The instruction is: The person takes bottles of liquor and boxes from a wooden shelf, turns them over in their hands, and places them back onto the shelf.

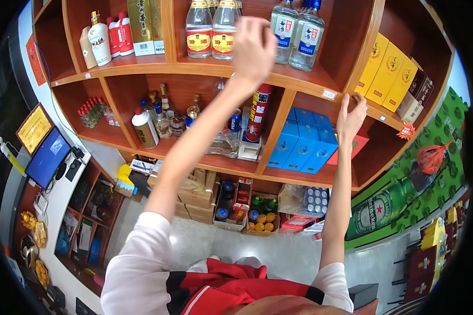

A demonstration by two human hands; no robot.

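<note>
My left hand (254, 52) is raised in front of the upper shelf, its fingers curled and their tips hidden. Beside it on the left stand clear bottles with red-and-yellow labels (199, 38). On its other side are clear bottles with blue-and-white labels (307, 37). My right hand (352, 116) touches the wooden shelf edge (370, 108) with thumb and fingers apart, holding nothing that I can see. Blue boxes (302, 142) stand in the compartment just left of it. Yellow boxes (386, 73) are above and to its right.
White and red bottles (100, 39) stand at the upper left. Assorted bottles (163, 123) fill the middle shelf, near a red cylinder (258, 113). Cartons (197, 197) and fruit-coloured bottles (263, 223) sit below. A counter with a monitor (47, 157) is at left.
</note>
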